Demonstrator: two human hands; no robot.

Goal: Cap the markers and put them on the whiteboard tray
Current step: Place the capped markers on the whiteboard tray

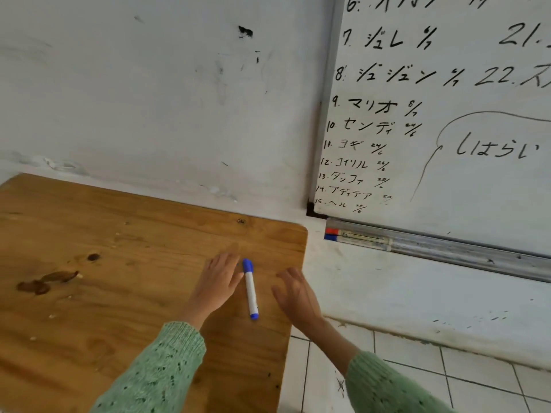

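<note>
A white marker with a blue cap lies on the wooden table, cap end pointing away from me. My left hand rests flat just left of it, fingers apart, the fingertips near the cap. My right hand hovers open to the right of the marker, not touching it. On the metal whiteboard tray at the right lie two capped markers at its left end: a red-capped one and a blue-capped one.
The whiteboard with black writing hangs on the white wall above the tray. The table's right edge ends near my right hand, with white floor tiles below. Dark stains mark the table's left part.
</note>
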